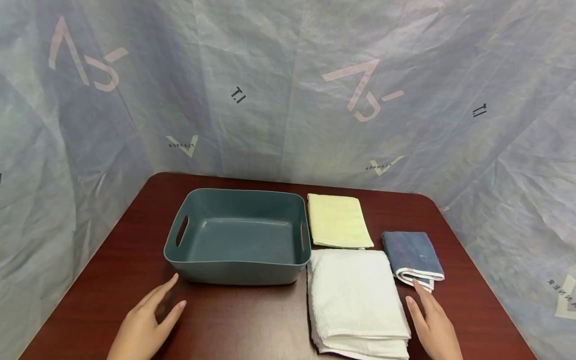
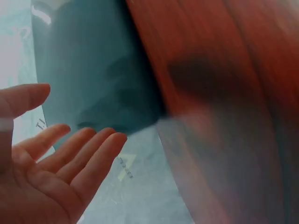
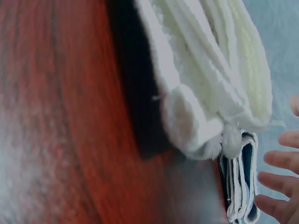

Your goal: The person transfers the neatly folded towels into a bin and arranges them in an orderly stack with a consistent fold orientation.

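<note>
My left hand (image 1: 146,320) hovers at the near left corner of a dark teal plastic basket (image 1: 240,273), fingers spread and holding nothing. In the left wrist view its fingers (image 2: 100,158) show relaxed before the basket wall (image 2: 93,70). On the right, my right hand (image 1: 433,322) is between a folded white towel (image 1: 357,295) and a folded blue towel (image 1: 413,252) with a white border, index fingertip overlapping the blue towel's near edge. The right wrist view shows its fingers (image 3: 280,175) loosely apart, with the white towel's folded layers (image 3: 201,84) beside them.
A folded pale yellow towel (image 1: 338,221) lies behind the white one, along the basket's right side. The basket has a handle slot at each end and nothing inside. A printed grey cloth (image 1: 288,90) hangs around the dark red wooden table (image 1: 243,320).
</note>
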Demonstrator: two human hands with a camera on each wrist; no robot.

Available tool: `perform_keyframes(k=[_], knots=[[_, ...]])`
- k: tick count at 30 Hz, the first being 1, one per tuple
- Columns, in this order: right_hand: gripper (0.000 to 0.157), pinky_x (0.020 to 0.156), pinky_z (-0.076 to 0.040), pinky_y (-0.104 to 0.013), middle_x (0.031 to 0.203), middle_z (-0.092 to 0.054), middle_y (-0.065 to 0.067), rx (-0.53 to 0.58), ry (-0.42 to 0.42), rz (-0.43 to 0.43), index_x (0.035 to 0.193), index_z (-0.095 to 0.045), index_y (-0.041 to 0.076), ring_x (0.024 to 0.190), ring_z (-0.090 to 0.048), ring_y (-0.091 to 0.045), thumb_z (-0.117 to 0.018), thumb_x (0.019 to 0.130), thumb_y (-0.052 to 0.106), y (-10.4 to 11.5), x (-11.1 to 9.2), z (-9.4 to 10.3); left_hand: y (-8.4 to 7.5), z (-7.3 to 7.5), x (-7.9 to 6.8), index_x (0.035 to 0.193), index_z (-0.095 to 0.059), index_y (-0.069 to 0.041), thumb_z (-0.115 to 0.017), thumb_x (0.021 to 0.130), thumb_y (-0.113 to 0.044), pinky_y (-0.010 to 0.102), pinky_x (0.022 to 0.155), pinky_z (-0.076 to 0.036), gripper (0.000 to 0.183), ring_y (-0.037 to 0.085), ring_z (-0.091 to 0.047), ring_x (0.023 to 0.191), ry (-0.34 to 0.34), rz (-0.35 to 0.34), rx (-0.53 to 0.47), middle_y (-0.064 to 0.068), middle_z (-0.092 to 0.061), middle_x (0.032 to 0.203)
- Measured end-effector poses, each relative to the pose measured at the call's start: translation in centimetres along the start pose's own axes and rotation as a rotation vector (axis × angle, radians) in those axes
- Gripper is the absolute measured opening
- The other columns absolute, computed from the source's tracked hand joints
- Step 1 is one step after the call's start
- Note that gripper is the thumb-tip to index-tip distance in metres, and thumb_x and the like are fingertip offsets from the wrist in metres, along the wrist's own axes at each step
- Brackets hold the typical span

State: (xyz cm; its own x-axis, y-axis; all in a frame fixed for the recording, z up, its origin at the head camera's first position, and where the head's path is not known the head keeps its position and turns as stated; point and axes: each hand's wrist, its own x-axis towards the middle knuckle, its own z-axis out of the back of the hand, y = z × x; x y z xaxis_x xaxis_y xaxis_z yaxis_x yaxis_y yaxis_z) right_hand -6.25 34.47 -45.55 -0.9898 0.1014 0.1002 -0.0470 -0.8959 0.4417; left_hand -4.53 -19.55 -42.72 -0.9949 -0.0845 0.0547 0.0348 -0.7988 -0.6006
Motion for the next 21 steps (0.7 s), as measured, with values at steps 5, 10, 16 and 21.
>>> perform_keyframes(k=[5,10,16,21], knots=[[0.054,0.087,-0.032,-0.064,0.134,-0.038,-0.031,0.045,-0.035,0.003,0.143,-0.032,0.001,0.118,-0.036,-0.051,-0.040,0.100,0.033,0.2,0.1,-0.3,-1.1,-0.1,0.1,0.140,-0.042,-0.012,-0.066,0.087,-0.027,0.035,0.077,-0.052,0.060,0.034,-0.054,0.111,0.050,0.054,-0.179,0.020,-0.045,0.134],[0.051,0.086,-0.033,-0.062,0.134,-0.039,-0.030,0.100,-0.059,-0.006,0.142,-0.036,0.003,0.118,-0.037,-0.051,-0.041,0.100,0.032,0.4,0.1,-0.6,-1.9,0.0,0.1,0.141,-0.040,-0.016,-0.066,0.086,-0.037,0.033,0.080,-0.051,0.064,0.033,-0.050,0.117,0.122,0.119,-0.312,0.015,-0.039,0.141],[0.048,0.088,-0.032,-0.060,0.134,-0.041,-0.028,0.175,-0.098,-0.009,0.139,-0.040,0.000,0.119,-0.038,-0.050,-0.042,0.100,0.029,0.3,0.1,-0.7,-2.6,-0.9,0.2,0.139,-0.043,-0.016,-0.067,0.084,-0.041,0.033,0.080,-0.051,0.064,0.030,-0.052,0.115,0.118,0.104,-0.405,0.009,-0.042,0.140],[0.047,0.090,-0.031,-0.060,0.134,-0.042,-0.028,0.238,-0.115,-0.023,0.138,-0.040,-0.002,0.119,-0.038,-0.048,-0.041,0.101,0.027,0.4,0.3,-0.9,-3.4,-2.0,0.2,0.137,-0.046,-0.015,-0.068,0.085,-0.034,0.032,0.079,-0.052,0.059,0.028,-0.055,0.112,0.108,0.088,-0.495,0.011,-0.047,0.136]])
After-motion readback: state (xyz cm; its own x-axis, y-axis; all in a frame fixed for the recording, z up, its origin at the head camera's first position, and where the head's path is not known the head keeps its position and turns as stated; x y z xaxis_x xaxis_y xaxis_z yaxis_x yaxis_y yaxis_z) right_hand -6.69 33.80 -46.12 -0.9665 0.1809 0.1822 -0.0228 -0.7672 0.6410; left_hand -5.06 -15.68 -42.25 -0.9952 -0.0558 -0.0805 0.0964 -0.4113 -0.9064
